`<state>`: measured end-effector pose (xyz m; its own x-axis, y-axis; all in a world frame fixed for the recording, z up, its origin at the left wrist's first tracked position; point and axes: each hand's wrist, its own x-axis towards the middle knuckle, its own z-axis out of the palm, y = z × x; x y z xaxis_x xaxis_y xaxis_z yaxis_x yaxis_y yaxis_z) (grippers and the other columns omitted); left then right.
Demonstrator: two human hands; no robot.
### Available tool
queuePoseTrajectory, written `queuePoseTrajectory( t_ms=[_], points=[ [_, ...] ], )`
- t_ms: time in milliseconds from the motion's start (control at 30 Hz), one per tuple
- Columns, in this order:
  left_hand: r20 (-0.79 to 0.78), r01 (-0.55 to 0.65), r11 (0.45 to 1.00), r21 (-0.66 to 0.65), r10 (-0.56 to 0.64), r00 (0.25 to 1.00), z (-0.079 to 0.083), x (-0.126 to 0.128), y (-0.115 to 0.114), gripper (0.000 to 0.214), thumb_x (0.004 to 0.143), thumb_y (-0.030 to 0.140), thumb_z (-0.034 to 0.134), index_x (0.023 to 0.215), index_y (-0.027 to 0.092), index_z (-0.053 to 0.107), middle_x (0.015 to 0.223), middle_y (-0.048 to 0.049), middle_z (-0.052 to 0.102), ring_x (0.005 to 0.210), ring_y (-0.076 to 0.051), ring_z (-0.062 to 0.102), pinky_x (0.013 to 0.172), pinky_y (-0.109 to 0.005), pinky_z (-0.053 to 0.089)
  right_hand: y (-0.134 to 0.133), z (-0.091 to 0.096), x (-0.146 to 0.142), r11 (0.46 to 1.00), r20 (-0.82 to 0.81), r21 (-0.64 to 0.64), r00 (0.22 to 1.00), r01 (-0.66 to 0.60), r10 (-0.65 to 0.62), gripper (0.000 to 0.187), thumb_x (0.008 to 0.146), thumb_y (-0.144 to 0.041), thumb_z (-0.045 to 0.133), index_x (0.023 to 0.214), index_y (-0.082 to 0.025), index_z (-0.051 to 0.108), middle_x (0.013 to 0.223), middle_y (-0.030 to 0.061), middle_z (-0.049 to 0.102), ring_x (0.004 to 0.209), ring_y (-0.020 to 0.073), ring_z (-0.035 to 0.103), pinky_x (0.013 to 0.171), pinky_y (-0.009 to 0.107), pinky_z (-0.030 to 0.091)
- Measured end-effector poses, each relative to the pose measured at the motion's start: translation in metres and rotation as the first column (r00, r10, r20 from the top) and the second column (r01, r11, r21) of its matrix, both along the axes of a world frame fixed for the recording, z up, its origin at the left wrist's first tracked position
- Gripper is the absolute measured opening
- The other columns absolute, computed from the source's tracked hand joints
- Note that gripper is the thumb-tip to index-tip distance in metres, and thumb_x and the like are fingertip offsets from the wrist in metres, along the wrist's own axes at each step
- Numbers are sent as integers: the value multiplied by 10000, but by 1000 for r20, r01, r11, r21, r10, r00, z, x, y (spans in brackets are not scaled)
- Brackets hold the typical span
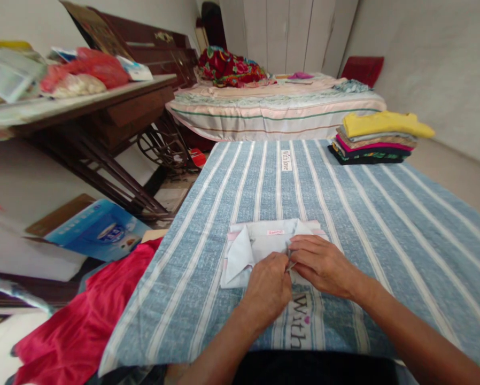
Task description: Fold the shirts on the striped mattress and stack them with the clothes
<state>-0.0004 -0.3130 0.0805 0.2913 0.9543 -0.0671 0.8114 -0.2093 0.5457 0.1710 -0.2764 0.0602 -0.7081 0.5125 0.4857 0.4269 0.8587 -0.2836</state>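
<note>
Light, soft-looking shirt (264,247), best held by the collar (240,256); left hand (269,283) curled, right hand (324,264) half-closed, both seemingly pinching it

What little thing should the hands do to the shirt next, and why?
Probably smooth the shirt where the left hand and right hand meet. The flap on the left lies spread out, but the cloth between the hands looks a bit raised.
</note>
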Motion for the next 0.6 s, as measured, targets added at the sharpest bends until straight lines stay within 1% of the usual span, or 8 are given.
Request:
queuePoseTrajectory(
  t_ms=[67, 133, 200, 267, 367, 467, 533, 600],
  points=[
    [40, 2, 1000, -24, -1, 999, 3, -3, 6, 166, 701, 58, 452, 624, 196, 402, 597, 34, 446, 585, -123, 451, 571, -245, 310, -1, -5, 2, 1000, -25, -19, 999, 23, -23, 164, 886, -198, 492, 1022, -171, 580, 1048, 89, 635, 1107, 222, 536, 964, 426, 441],
    [97, -1, 998, -69, 8, 995, 5, -5, 11, 167, 688, 65, 470, 603, 192, 404, 557, 50, 416, 547, -109, 419, 542, -237, 282, -3, -10, 5, 996, -46, -18, 995, 86, -87, 281, 868, -243, 532, 1134, -154, 536, 1162, 126, 584, 1182, 248, 478, 993, 460, 415],
    [148, -13, 993, -118, 31, 988, 6, -6, 13, 155, 679, 75, 484, 593, 187, 421, 540, 57, 412, 535, -100, 406, 530, -229, 272, -7, -14, 6, 987, -47, -17, 986, 162, -163, 429, 832, -280, 579, 1221, -126, 484, 1277, 173, 497, 1263, 285, 386, 1014, 489, 384],
    [180, -32, 988, -149, 59, 982, 4, -6, 14, 144, 670, 84, 497, 588, 183, 432, 534, 62, 416, 532, -95, 405, 525, -222, 273, -13, -18, 6, 977, -13, -36, 977, 210, -211, 568, 788, -303, 620, 1287, -112, 429, 1361, 194, 405, 1319, 310, 293, 1033, 504, 353],
    [197, -32, 988, -149, 61, 978, 2, -6, 12, 128, 675, 101, 509, 603, 183, 441, 538, 66, 434, 530, -90, 416, 528, -215, 287, -23, -22, 8, 971, 67, -69, 972, 230, -226, 703, 738, -290, 651, 1356, -131, 355, 1451, 184, 273, 1357, 317, 202, 1053, 507, 315],
    [124, -1, 995, -95, 13, 992, 5, -5, 8, 121, 716, 129, 504, 625, 187, 449, 569, 57, 480, 553, -98, 459, 551, -217, 321, -28, -26, 10, 965, 139, -82, 961, 250, -237, 796, 702, -230, 666, 1398, -156, 288, 1489, 173, 193, 1372, 322, 143, 1056, 516, 295],
    [15, 28, 999, -35, -27, 1000, 9, -1, 2, 96, 761, 151, 486, 673, 189, 475, 635, 30, 539, 618, -122, 518, 594, -232, 357, -27, -28, 12, 959, 164, -86, 953, 271, -255, 833, 686, -179, 658, 1413, -168, 251, 1493, 173, 179, 1376, 320, 124, 1054, 521, 290],
    [-113, 51, 999, -9, -52, 992, 13, 5, -6, 69, 807, 167, 450, 792, 187, 515, 735, -11, 599, 714, -163, 577, 651, -261, 395, -26, -31, 14, 956, 172, -97, 951, 276, -257, 850, 673, -119, 627, 1420, -184, 226, 1495, 168, 175, 1377, 308, 129, 1055, 513, 291]
  ],
)
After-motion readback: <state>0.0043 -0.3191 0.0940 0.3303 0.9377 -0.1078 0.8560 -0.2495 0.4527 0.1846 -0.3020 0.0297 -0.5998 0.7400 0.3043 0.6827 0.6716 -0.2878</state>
